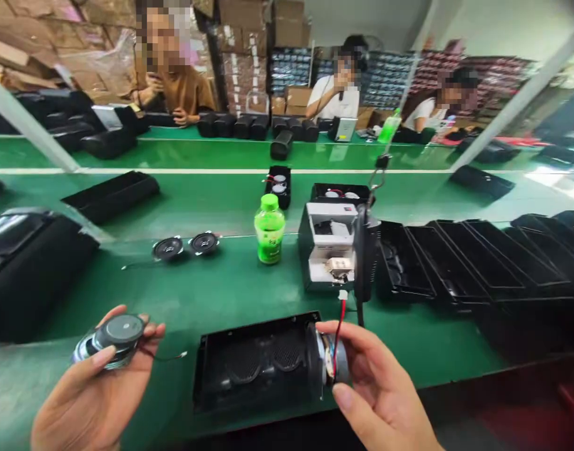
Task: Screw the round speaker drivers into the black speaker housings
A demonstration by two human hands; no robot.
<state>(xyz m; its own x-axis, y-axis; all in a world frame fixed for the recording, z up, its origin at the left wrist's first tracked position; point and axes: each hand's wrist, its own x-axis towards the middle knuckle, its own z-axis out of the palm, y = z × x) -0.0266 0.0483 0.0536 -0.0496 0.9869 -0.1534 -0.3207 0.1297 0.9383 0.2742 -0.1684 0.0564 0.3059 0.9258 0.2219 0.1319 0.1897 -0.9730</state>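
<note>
The right hand [381, 382] is curled around the back of one speaker [341, 363] (its red wire [339, 329] goes upward), at the right end of the black case [240, 366]. The left hand [106, 391], half curled, holds another speaker [121, 328]. Behind the case, a green bottle [269, 235] stands.

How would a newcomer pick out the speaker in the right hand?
On the green workbench, find the open black housing at front centre. At its right end, in the right hand's grip, is a round speaker. A red wire rising to a white plug sets it apart from the other speaker in the left hand's grip, whose lead is dark.
</note>
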